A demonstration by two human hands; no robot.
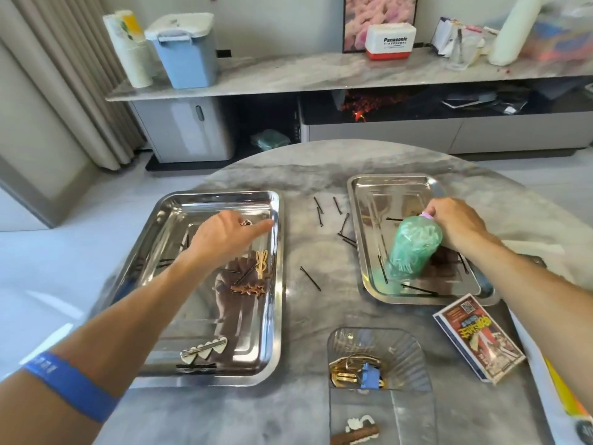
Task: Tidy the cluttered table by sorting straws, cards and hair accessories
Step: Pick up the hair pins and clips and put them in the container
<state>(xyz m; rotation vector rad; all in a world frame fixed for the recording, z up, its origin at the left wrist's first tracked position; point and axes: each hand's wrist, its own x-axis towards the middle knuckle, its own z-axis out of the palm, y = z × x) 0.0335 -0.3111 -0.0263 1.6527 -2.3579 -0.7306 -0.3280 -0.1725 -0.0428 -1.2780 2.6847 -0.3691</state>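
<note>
the bag of straws point(414, 248) is a see-through sack packed with pale green straws, pinched shut at its neck by a pink tie; it stands tilted in the right tray point(362, 252), at about 2 o'clock on the bench point(305, 316). the right hand point(455, 223) grips its neck, fingers curled round it. the left hand point(224, 234) hangs over the left tray point(277, 284) at 10 o'clock, pinching a small brown hair clip point(246, 222) between fingertips. in that tray lie a star clip point(248, 289), a gold bow clip point(261, 264), a heart clip point(205, 350) and a few dark pins. loose bobby pins point(321, 213) lie scattered on the bare strip of bench between the two trays, one more point(310, 278) nearer 12 o'clock centre. a clear dish point(375, 358) at 5 o'clock holds gold clips and a blue one.

a card box point(479, 338) at 4 o'clock bears printing too blurred to read. the white and red box point(390, 41) on the far shelf reads "panasonic". the left wrist wears a blue band point(70, 387), its lettering illegible.

the right tray's near corner sits just beside the card box; the bench's round edge curves close behind both trays.
</note>
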